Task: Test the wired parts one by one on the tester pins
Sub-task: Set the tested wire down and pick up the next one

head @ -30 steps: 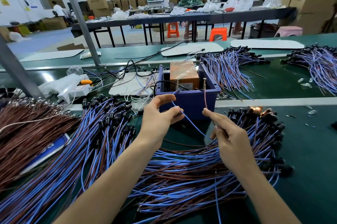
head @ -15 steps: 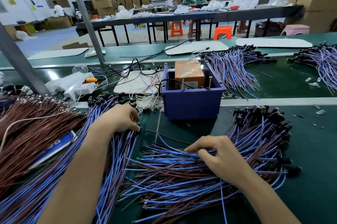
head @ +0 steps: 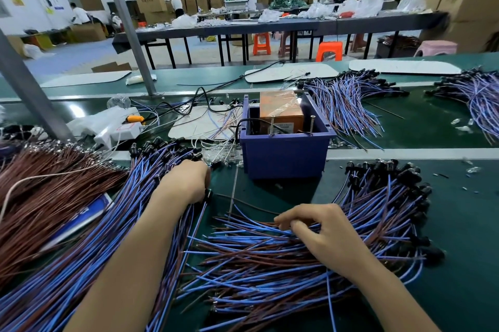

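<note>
The tester is a blue box (head: 283, 161) with an orange block inside and two upright metal pins (head: 272, 126) (head: 312, 123) at its front rim; nothing touches the pins. My left hand (head: 186, 183) lies knuckles up on the left pile of blue-and-brown wired parts (head: 151, 169), by their black heads. Its fingertips curl under, hidden. My right hand (head: 318, 231) sits on the right pile of wired parts (head: 378, 213), its thumb and fingers pinching loose wire ends near the pile's left side.
A heap of brown wires (head: 40, 191) lies at far left, over a blue-white sheet (head: 81, 218). White power strip (head: 118, 132) and black cables sit behind. More wired bundles (head: 348, 105) (head: 480, 99) lie on the far belt. A slanted metal post (head: 29, 88) stands left.
One second ago both hands held one part's wires up at the tester pins. Since then the left hand dropped to the left pile and the right hand to the right pile.
</note>
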Motion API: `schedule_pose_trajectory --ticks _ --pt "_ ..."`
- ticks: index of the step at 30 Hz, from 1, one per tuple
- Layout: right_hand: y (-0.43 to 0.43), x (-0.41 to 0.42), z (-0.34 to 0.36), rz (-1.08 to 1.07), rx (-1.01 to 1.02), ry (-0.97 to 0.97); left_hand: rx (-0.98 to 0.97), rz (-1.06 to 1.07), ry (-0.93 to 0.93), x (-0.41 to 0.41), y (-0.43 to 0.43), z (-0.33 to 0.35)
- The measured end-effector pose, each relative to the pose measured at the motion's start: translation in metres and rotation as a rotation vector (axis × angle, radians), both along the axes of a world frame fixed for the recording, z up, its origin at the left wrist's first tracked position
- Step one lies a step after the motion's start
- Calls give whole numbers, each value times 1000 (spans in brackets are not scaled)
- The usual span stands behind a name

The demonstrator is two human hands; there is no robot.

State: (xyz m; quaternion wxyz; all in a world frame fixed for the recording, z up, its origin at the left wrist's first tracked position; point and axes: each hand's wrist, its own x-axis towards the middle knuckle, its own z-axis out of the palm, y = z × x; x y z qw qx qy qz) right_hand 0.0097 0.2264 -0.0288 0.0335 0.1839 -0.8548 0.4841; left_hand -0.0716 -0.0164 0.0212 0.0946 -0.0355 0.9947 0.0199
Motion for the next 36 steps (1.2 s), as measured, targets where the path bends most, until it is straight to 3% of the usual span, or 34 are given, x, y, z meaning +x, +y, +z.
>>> schedule_pose_trajectory --ticks 7,12,14,19,22,25,28,31,34,36 --pt "-2 1 1 -3 -46 -13 10 9 11 -1 -7 5" --pt "-3 2 2 11 -87 -32 153 -71 26 0 -7 10" --pt "-5 3 3 52 -112 -43 301 -152 102 2 -3 16" --pt "-17 9 3 253 -103 -26 884 -504 287 22 34 33" --pt "-24 11 2 290 -225 -89 1076 -631 254 34 59 30" --pt "-25 11 4 247 -414 -107 1162 -610 235 37 72 24" --pt "-17 7 8 100 -594 -18 1194 -477 -2 38 75 17" --pt "-2 -2 7 -229 -706 86 1099 -433 -345 37 68 14" --pt "12 -10 5 -690 -816 185 991 -497 -312 28 49 22" --pt "21 -15 4 -896 -781 230 949 -454 -262 22 33 27"
